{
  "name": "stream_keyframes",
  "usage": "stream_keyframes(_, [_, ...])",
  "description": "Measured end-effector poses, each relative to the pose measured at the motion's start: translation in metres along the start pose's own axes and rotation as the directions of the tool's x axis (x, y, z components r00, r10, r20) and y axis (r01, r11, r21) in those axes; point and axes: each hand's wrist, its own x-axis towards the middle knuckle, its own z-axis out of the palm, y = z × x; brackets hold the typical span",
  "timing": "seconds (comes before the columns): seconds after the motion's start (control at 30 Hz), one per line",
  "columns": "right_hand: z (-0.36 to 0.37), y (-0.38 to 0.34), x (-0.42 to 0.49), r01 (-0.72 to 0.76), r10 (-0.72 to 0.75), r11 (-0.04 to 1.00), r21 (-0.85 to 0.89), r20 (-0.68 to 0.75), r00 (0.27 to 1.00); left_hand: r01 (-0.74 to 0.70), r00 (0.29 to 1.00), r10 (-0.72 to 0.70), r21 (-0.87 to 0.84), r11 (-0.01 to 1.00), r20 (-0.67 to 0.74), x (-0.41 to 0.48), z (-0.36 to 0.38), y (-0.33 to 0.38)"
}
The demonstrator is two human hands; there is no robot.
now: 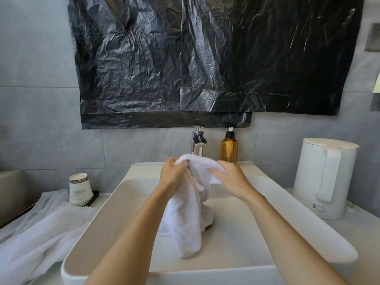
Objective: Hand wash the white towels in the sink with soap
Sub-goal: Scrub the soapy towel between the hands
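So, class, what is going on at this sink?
A person holds a white towel over the sink, the left hand and the right hand both gripping its top edge. The rest hangs down into it. The tap shows no running water, and the soap bottle stands beside it. Another white cloth lies left of the sink.

A black plastic sheet, crinkled and glossy, covers most of the grey tiled wall. Soft light catches its creases, brightest toward its right side. A narrower strip of the same plastic hangs along its lower edge. Right of the sheet, dark grey squares and a pale yellow note sit on the wall. Below the sheet's right corner a white kettle stands on the white table. Below its left corner a stack of paper cups stands beside flat packets.
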Motion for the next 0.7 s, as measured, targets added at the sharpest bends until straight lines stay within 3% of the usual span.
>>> stream_keyframes(0.1, [-0.010,-0.005,0.003,-0.210,0.242,0.934,0.290,-0.079,0.967,-0.055,0.998,0.057,0.131,0.990,-0.009,-0.003,0.003,-0.004])
stream_keyframes(0.17, [-0.016,-0.003,0.005,-0.298,0.403,0.859,0.416,-0.190,0.895,-0.044,0.999,0.043,0.301,0.953,0.008,-0.009,0.004,-0.004])
stream_keyframes(0.27, [-0.021,0.004,0.008,-0.315,0.508,0.816,0.485,-0.340,0.792,0.102,0.950,-0.245,0.551,0.828,0.192,-0.015,0.005,-0.007])
stream_keyframes(0.33, [-0.024,0.003,0.006,-0.325,0.559,0.780,0.534,-0.363,0.746,0.075,0.901,-0.326,0.639,0.766,0.286,-0.018,0.006,-0.008])
stream_keyframes(0.43, [-0.024,0.000,0.005,-0.347,0.617,0.719,0.602,-0.324,0.717,0.027,0.922,-0.186,0.424,0.905,0.339,-0.017,0.009,-0.008])
stream_keyframes(0.5, [-0.019,-0.005,0.004,-0.352,0.596,0.709,0.610,-0.253,0.762,-0.015,0.968,-0.040,0.218,0.976,0.248,-0.014,0.008,-0.007])
stream_keyframes(0.6, [-0.004,-0.014,0.002,-0.247,0.402,0.842,0.479,-0.253,0.880,-0.167,0.981,0.161,0.054,0.984,0.107,-0.016,0.012,-0.003])
stream_keyframes(0.7, [0.019,-0.032,-0.008,-0.071,0.167,0.924,0.375,-0.229,0.959,-0.243,0.970,0.242,0.011,0.970,0.034,-0.021,0.019,0.000])
